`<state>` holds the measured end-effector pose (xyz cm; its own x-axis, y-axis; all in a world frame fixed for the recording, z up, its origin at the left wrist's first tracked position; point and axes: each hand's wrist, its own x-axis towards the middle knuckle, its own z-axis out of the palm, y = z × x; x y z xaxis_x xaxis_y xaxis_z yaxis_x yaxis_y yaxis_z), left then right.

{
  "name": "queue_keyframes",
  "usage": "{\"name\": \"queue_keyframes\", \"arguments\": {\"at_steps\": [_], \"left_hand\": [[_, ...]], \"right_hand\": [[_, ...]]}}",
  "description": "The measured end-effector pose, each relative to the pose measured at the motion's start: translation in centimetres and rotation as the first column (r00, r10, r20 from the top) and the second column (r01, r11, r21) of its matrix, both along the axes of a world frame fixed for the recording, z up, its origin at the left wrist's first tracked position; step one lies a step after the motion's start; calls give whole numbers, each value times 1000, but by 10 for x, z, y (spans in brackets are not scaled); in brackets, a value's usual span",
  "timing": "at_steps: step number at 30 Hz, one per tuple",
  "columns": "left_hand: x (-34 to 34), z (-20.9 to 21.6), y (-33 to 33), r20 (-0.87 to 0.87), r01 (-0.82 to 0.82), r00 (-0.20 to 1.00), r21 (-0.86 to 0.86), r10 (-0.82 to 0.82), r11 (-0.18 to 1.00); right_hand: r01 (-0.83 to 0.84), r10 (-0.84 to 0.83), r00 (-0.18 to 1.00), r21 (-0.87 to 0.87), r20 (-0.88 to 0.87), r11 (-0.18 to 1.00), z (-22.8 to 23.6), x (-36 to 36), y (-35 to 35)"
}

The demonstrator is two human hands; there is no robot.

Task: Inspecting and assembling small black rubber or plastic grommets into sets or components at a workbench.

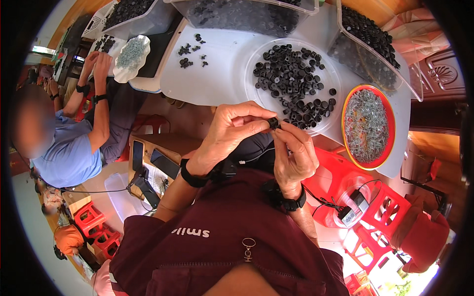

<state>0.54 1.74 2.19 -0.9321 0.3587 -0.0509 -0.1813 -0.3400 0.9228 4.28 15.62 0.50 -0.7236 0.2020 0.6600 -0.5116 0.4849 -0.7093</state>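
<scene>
In the middle of the frame, the left hand [232,130] and the right hand [295,155] meet around one small black part [274,123]. The fingers of both hands are pinched tight on it, the left ones from the left side and the right ones from below. The part is up in the air, over the person's lap and just below the near edge of the white worktop [217,74]. It is very tiny, so I think it could slip out if the fingers loosen, and then it would drop onto the dark red shirt or down to the floor, where it is hard to find. Just above the hands sits a clear round tray [256,91] full of more black parts, and at the right a red bowl [390,148] holds many silver screws. A bump from a wrist could tip the tray and spill them. In the upper left, another person [74,148] works at a separate spot, well apart.
</scene>
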Motion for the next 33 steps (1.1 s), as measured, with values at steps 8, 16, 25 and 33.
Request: {"name": "queue_keyframes", "arguments": {"at_steps": [8,16,25,33], "left_hand": [[-2,-6,-5,-84,34,996,-107,-43,994],[-10,13,-9,-88,146,981,-238,-171,960],[-19,-9,-12,38,119,993,-151,-115,981],[-16,-11,-4,69,82,995,-200,-70,976]], "right_hand": [[-28,26,997,16,72,999,0,3,2],[-89,82,992,71,97,994,2,1,6],[-192,193,937,-34,290,981,6,-10,10],[-214,231,899,-86,372,973,6,-17,16]]}}
